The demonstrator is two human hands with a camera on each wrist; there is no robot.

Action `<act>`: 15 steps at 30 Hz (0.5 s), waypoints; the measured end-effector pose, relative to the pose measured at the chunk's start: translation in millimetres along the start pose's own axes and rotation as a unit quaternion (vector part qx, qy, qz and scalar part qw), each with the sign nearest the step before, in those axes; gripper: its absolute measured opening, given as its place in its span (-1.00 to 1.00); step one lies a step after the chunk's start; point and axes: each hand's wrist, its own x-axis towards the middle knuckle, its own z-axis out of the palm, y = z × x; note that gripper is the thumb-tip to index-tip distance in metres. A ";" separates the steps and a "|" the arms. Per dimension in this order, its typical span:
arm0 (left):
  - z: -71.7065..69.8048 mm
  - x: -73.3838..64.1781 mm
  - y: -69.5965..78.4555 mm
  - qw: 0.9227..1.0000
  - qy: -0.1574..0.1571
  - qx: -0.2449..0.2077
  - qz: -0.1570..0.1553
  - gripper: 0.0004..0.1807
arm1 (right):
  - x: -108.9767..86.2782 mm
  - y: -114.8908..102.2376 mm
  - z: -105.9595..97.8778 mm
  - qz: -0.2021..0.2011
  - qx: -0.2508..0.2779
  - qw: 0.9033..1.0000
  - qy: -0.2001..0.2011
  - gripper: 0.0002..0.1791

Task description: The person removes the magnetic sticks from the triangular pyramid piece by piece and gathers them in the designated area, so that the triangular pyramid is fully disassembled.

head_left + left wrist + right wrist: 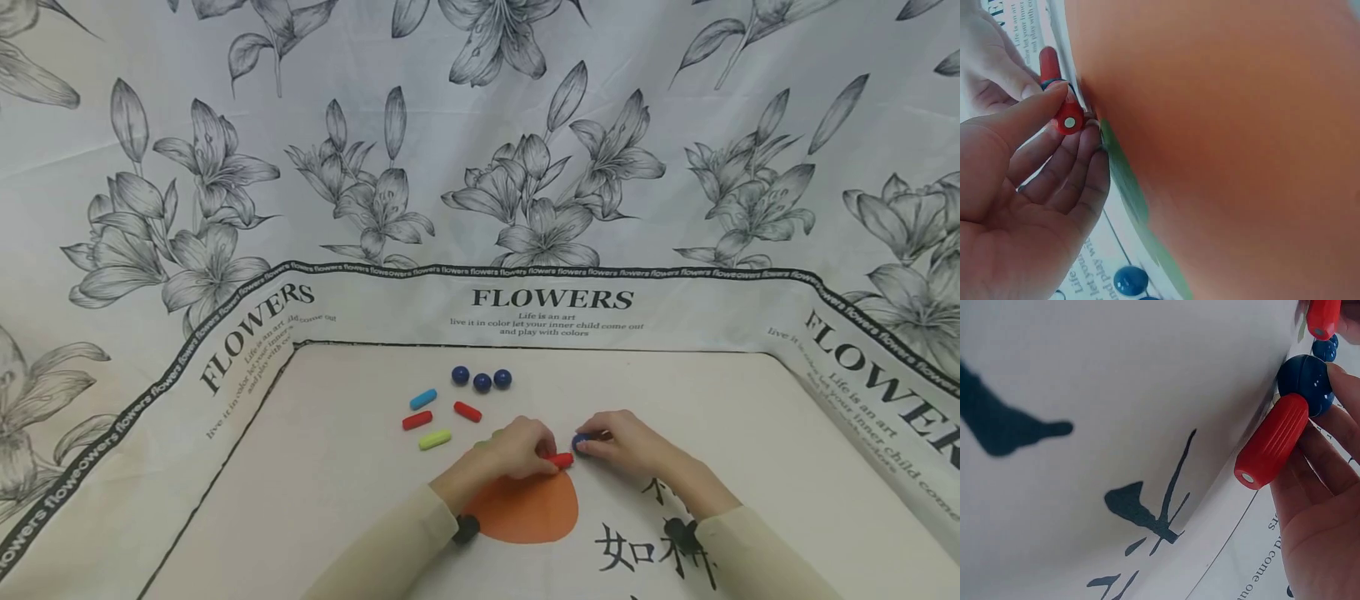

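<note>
Between the thumb and fingers of my left hand (pixel 517 447) is a red rod (pixel 561 460); its end with a pale round dot faces the camera in the left wrist view. Just to the right, my right hand (pixel 626 440) pinches a dark blue ball (pixel 580 444). In the right wrist view a second red rod (pixel 1272 442), ridged along its side, sits end-on against that ball. The left hand's rod points toward the ball from the other side, a short gap away in the right wrist view. Both hands are close over the cloth.
Beyond the left hand lie several dark blue balls (pixel 482 382), a blue rod (pixel 423 399), two red rods (pixel 417 420) and a yellow-green rod (pixel 435 439). The cloth has a printed orange disc (pixel 528 508) and black characters (pixel 626 547). Flower-printed fabric (pixel 536 200) rises behind.
</note>
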 end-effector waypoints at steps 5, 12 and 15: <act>-10.1 -11.3 -14.9 1.000 0.001 -0.011 -0.002 -0.81 | 2.4 3.0 0.5 -0.003 0.000 1.000 0.007 -0.72; -26.1 -35.1 -44.8 0.999 0.035 -0.015 -0.029 -0.79 | 4.4 3.7 3.0 0.008 0.000 1.000 0.004 -0.72; -31.2 -44.9 -55.9 0.998 0.049 -0.003 -0.036 -0.81 | 5.1 2.6 4.3 0.004 0.001 1.000 0.003 -0.71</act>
